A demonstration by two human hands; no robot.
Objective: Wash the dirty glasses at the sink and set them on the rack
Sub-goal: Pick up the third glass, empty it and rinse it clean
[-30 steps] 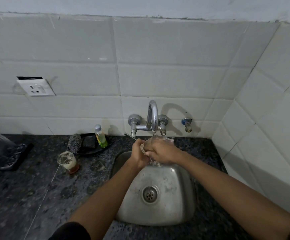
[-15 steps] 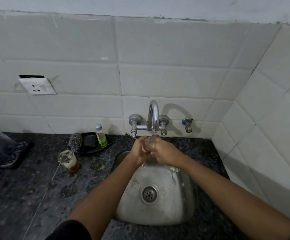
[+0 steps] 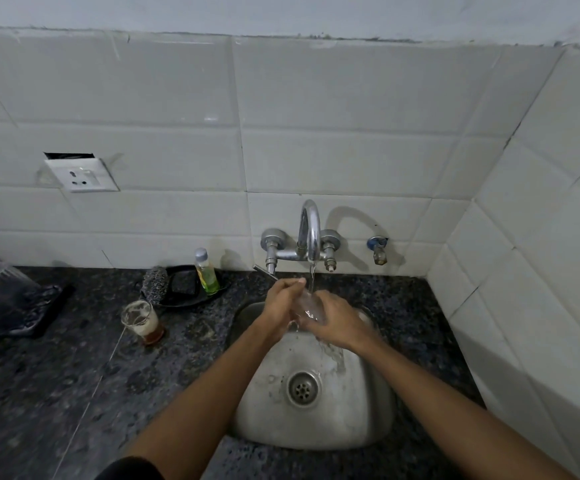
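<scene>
Head view, sink: steel sink set into the dark speckled tabletop; drain in the middle of the basin.
Head view, tap: wall tap is running; a thin stream falls from the spout onto the clear glass and spills on into the basin.
Head view, glass in hand: held over the back of the sink, directly under the stream, between both hands. Wet and see-through, so its outline and tilt are hard to read.
Head view, right hand: right hand is wrapped around the glass from the right side, fingers curled on it.
Head view, left hand: left hand is against the glass on the left, fingers reaching up toward the stream; it seems to be rubbing the wall or rim, but whether it grips or only presses I cannot tell.
Head view, waiting item: second glass stands upright on the tabletop left of the sink, foam on its walls and brown dregs at the bottom, well apart from the hands.
Head view, left edge: dark rack with clear glass already resting on it, partly cut off by the frame.
Head view, supplies: scrubber and a small bottle of green liquid on a black tray behind the dirty glass.
Step (judgement): rinsing the first-in-hand glass.
Next (judgement): clear any residue, tip water out, then carry it left across the tabletop to the rack; a wet glass is slippery, so a firm one-hand grip is needed before the other lets go.
</scene>
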